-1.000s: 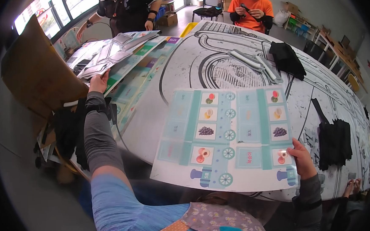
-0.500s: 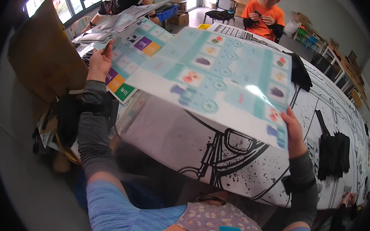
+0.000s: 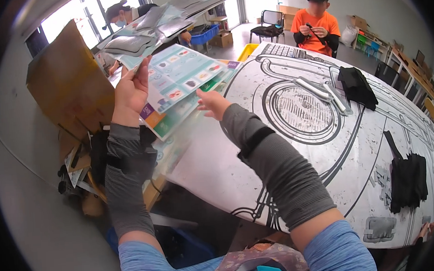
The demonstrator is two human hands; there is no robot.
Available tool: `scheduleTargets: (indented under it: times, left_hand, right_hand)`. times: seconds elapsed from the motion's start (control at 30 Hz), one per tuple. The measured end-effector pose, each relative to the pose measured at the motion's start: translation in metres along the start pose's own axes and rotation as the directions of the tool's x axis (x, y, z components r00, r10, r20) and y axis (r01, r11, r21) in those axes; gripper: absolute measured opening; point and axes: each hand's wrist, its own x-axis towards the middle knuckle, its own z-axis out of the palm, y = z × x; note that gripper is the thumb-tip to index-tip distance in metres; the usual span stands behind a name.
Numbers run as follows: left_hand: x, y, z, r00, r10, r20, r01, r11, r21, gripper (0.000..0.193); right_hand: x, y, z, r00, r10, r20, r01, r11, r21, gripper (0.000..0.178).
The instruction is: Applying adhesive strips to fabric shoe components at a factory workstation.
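Sheet angles away rightward along its longer visible side.

- Printed sheet, toward table's left edge: part hidden beneath raised silvery stack; fine print too small.
- Left hand: how fingers meet stack, unclear.
- Right hand: contact with sheet's near edge can't be told.
- Near right table corner: another person's hands, partly lost in dark rim.
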Motion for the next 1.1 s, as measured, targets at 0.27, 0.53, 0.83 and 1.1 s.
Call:
scheduleTargets:
  times: [0.27,0.53,0.83,1.1]
  left_hand:
    - [-0.066,-0.047,0.028,0.993,-0.117,-0.023,0.118,0.992,0.046,0.048]
    - [-0.146,-0.13,0.006,0.946,-0.318,-0.063,0.323,0.94,0.108,0.056]
    - [-0.255,-0.197,-0.018,0.77,-0.638,-0.025,0.637,0.765,0.097,0.059]
    - [-0.293,-0.18,0.005,0.677,-0.702,-0.219,0.72,0.572,0.393,0.055]
  right_hand:
    - [-0.134,0.036,-0.11,0.969,0.19,0.156,-0.058,0.792,-0.608,0.04]
    - [-0.357,0.068,-0.154,0.966,0.089,0.241,0.135,0.623,-0.77,0.044]
    - [-0.549,0.155,-0.17,1.0,-0.023,-0.001,0.021,0.921,-0.389,0.044]
    - [-0.58,0.175,-0.185,0.969,0.008,-0.248,-0.133,0.86,-0.492,0.039]
